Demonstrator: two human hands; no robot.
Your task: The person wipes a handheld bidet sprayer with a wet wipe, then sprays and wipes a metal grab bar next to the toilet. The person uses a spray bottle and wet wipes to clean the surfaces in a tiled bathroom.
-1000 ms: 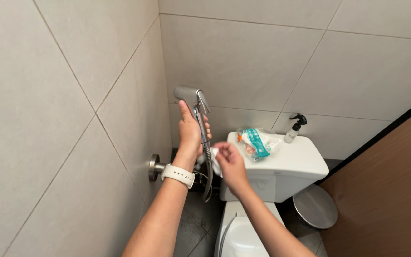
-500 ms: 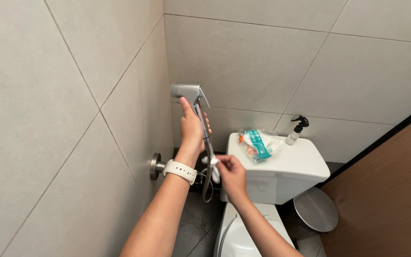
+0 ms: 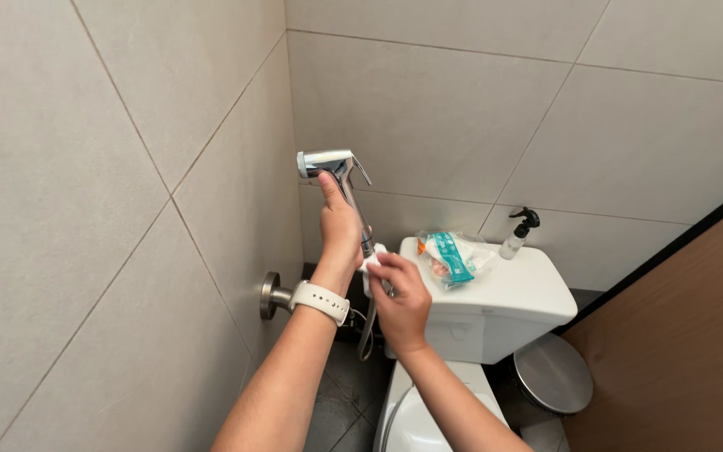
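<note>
My left hand (image 3: 339, 230), with a white watch on the wrist, grips the handle of a chrome bidet sprayer (image 3: 328, 163) and holds it upright in the corner. My right hand (image 3: 399, 297) pinches a small white wipe (image 3: 373, 258) against the top of the sprayer's metal hose (image 3: 367, 335), just below my left hand. The hose hangs down in a loop between my arms.
A white toilet tank (image 3: 495, 305) stands to the right, with a clear packet of wipes (image 3: 449, 254) and a small spray bottle (image 3: 519, 233) on its lid. A round steel bin (image 3: 554, 372) sits beside it. A metal wall fitting (image 3: 269, 295) is on the left wall.
My right hand slid the wipe down the hose, then back up to just under my left hand. The sprayer head rose a little.
</note>
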